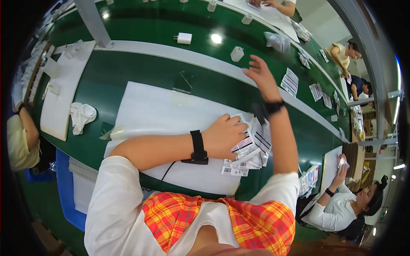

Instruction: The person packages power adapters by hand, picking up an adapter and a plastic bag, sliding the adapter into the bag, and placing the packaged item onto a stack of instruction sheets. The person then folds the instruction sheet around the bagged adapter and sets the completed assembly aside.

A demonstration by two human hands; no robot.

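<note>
On a white work board point(145, 109) on the green table, my left hand point(225, 135) reaches across to a heap of flat clear plastic packets with printed labels point(258, 143). Its fingers are spread and rest on the heap's near-left side; whether a packet is pinched under them is hidden. My right hand point(262, 79) is raised beyond the heap, over the rail of the green conveyor belt. Its fingers are apart with nothing in them. A small white plug adapter point(237, 53) stands on the belt just left of its fingertips. Both wrists wear black straps.
Another white adapter point(184, 39) lies on the belt. Labelled packets point(290, 82) and a clear bag point(277, 41) sit farther right. A white cloth glove point(82, 117) lies left, near a second board point(64, 91). A metal post point(92, 21) rises at the back; co-workers sit around.
</note>
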